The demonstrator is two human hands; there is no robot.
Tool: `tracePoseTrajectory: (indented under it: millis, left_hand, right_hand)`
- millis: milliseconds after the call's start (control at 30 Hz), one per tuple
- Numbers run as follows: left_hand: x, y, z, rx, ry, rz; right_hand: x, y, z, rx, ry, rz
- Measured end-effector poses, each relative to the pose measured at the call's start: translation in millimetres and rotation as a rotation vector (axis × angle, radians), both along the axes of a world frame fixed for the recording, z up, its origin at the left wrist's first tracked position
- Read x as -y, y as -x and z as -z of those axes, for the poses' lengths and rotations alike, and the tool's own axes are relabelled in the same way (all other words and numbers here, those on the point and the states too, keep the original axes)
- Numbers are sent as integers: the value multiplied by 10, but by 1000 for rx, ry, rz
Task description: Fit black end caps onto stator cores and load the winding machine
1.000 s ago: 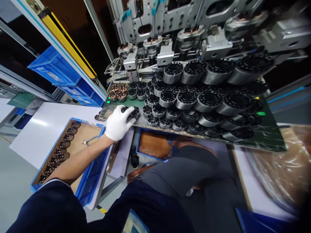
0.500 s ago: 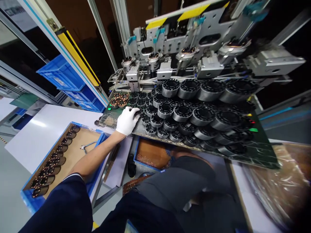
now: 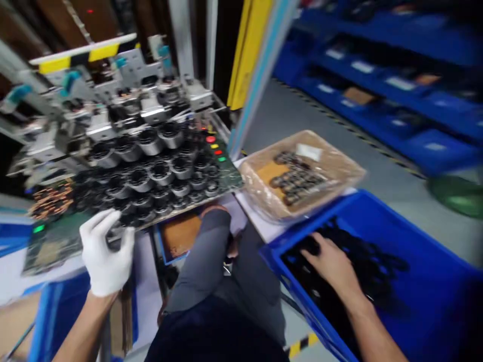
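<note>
My left hand, in a white glove, hovers at the front edge of the green work surface. Its thumb and fingers are curved and apart, with nothing visible held between them. Just beyond it stand rows of black-topped metal stator cores. My bare right hand reaches into a large blue bin of loose black parts. Its thumb and fingers close around a black ring-shaped part, blurred and partly covered by the fingers.
Clamping fixtures line the back of the work surface. Copper-wound stators sit at its left end, red and green buttons at its right. A plastic-lined box holds more parts. Blue shelving stands at the far right.
The view has swung to the right. My left hand has come away from the small cores and its fingers have parted. My right hand, out of sight before, now shows in the blue bin.
</note>
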State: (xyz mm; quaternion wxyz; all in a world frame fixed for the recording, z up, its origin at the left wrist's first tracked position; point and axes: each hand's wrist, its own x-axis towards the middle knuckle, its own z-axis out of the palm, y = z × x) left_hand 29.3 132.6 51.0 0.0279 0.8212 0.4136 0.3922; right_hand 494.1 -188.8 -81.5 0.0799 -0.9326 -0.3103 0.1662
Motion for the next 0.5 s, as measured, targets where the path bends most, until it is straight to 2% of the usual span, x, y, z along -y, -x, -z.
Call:
tracePoseTrajectory:
  millis: [100, 200, 267, 300, 333, 400, 500]
  left_hand:
    - [239, -780, 0, 31, 84, 271]
    - [385, -1834, -48, 58, 189, 515]
    - [431, -2596, -55, -56, 265, 619]
    - [447, -2973, -32, -219, 317, 636]
    - [462, -3337, 14, -416, 346, 638]
    - [490, -4002, 176, -578, 361, 686]
    - [502, -4769, 524, -787, 407, 719]
  right_hand:
    - [145, -105, 86, -43, 7, -13]
    - [170, -166, 121, -95, 28, -46]
    - [188, -179, 142, -120, 52, -53]
    - [198, -182, 157, -133, 63, -55]
    - [209, -181, 175, -147, 72, -59]
    - [229, -175, 212, -172, 77, -75]
    - [255, -152, 244, -183, 57, -95]
